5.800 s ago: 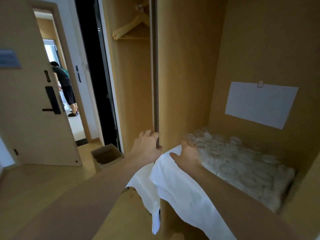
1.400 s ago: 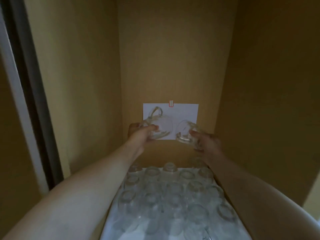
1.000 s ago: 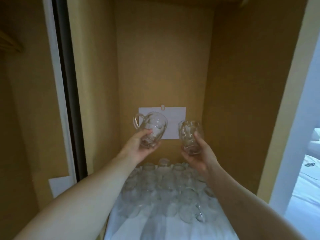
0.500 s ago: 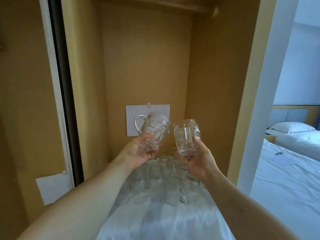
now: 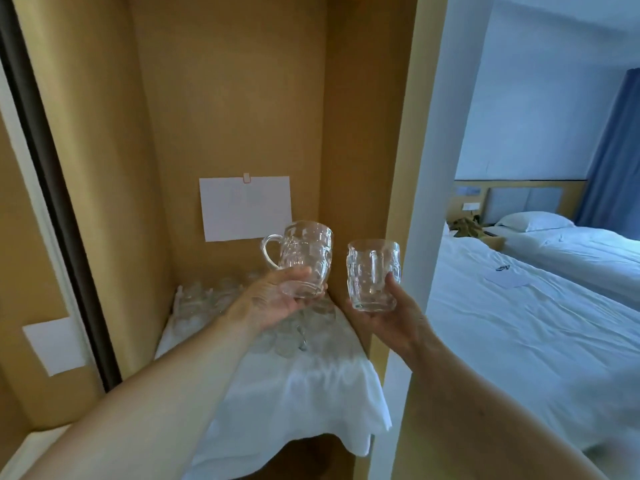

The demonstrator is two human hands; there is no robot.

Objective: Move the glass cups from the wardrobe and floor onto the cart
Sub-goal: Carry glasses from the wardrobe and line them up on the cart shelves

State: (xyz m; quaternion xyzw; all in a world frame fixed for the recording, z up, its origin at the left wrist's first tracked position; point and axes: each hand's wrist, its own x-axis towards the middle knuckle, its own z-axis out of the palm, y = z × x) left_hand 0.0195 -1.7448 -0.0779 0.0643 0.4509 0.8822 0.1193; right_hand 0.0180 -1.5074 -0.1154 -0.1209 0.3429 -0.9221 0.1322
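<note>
Your left hand (image 5: 277, 299) grips a clear dimpled glass mug with a handle (image 5: 304, 258); your right hand (image 5: 391, 313) holds a second clear dimpled mug (image 5: 372, 273), both upright, clear of the white-clothed wardrobe shelf (image 5: 294, 386). You're carrying; the cart, unseen, probably lies behind you, so turn. Since a second ago you've stepped back, revealing the white bed (image 5: 536, 334).

Wardrobe shelf (image 5: 360, 344) under draped white cloth (image 5: 301, 393); clustered glass cups (image 5: 204, 299) on the cloth at the back.
</note>
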